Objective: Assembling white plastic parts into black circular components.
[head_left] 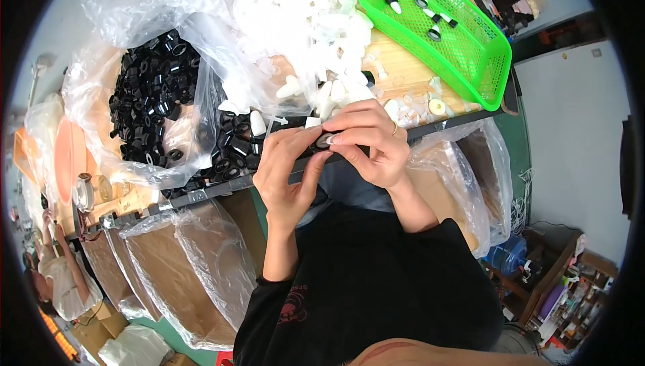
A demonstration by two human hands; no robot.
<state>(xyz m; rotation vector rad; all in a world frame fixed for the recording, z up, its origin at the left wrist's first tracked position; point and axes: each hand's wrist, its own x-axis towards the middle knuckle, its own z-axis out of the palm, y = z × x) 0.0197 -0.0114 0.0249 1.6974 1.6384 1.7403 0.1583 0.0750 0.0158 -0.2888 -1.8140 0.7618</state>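
Between my two hands, at the table's front edge, is a small black ring-shaped cap (324,141) with a pale middle. My left hand (287,170) pinches it from the left with thumb and fingers. My right hand (377,143), a ring on one finger, closes on it from the right; its fingertips hide part of the cap. Just beyond my fingers lie white tapered plugs (325,103) in a loose heap. Black caps like this one (232,148) are scattered left of my left hand.
A clear plastic bag (87,90) full of black caps stands at the left. White pieces (289,10) fill another bag at the back. A green basket (463,74) holds several black-and-white assembled pieces. Bagged cartons (181,265) stand below the table edge. Another person (67,279) is at far left.
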